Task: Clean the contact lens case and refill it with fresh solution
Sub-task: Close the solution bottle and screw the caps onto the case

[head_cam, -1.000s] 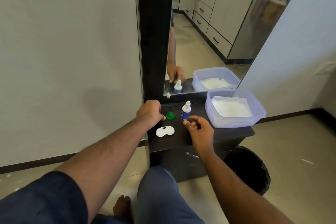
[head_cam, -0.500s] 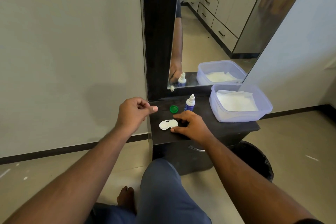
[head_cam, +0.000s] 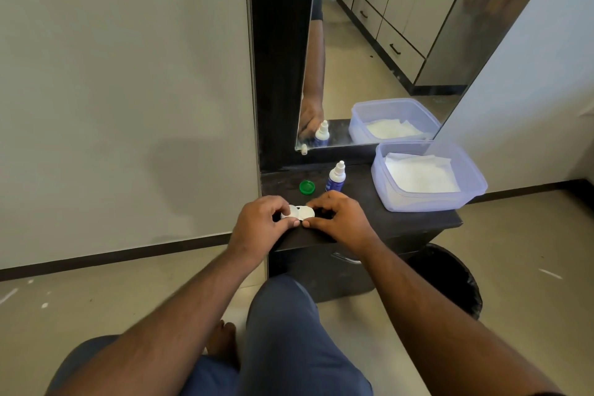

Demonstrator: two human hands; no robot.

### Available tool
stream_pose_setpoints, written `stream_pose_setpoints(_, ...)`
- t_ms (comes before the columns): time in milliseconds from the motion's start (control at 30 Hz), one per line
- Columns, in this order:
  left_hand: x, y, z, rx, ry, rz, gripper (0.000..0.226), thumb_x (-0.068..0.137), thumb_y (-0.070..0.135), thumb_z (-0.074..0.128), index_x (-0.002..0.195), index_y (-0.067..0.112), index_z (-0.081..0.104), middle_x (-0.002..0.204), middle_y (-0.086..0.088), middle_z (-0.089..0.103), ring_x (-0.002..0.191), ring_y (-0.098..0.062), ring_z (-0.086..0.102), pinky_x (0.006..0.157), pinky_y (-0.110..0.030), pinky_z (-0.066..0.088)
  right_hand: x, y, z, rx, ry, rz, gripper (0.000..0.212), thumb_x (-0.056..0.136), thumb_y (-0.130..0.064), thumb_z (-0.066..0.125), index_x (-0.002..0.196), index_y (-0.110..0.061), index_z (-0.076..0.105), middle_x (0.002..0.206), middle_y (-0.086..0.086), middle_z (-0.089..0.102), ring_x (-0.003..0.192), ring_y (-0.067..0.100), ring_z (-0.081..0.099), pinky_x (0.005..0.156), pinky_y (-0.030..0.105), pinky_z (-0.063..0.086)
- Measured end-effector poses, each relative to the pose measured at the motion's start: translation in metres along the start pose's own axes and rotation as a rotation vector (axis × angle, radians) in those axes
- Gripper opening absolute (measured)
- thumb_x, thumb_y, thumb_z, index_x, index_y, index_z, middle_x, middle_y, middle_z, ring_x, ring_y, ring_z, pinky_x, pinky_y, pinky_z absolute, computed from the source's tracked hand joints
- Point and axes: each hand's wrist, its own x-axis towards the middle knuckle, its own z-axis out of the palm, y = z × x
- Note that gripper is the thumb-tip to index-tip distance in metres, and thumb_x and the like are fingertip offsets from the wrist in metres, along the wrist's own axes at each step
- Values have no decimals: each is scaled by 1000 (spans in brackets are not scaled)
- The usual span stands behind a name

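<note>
Both the left hand and right hand pinch the small white plastic figure-eight lens case with curled fingers, probably steadying it to unscrew a cap.

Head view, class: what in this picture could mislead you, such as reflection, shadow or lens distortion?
Head view: the mirror doubles the solution bottle and plastic tub; a soft shadow falls on the left wall; wide-angle bending stretches the forearms near the bottom edge.
</note>
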Motion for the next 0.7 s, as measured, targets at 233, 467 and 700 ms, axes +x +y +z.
stream_pose_setpoints(233,2,2,0,88,-43,34,32,76,21,78,106,12,72,104,-1,69,93,-13,59,80,-28,48,0,1,1,-22,10,-3,36,75,-26,78,110,-22,70,99,-15,59,95,3,55,78,12,42)
stream_pose_setpoints(467,2,-1,-1,118,-97,89,28,81,18,73,108,11,72,109,-1,70,100,-17,61,85,-27,46,0,2,1,-14,12,3,34,75,-26,78,109,-23,71,100,-13,61,95,4,55,80,15,44)
stream_pose_setpoints(700,0,-11,-5,99,-188,99,43,87,-4,58,122,19,64,138,-1,53,127,-15,48,101,-15,31,1,0,1,-4,5,24,34,76,-26,77,109,-23,70,100,-15,60,96,3,55,81,16,43)
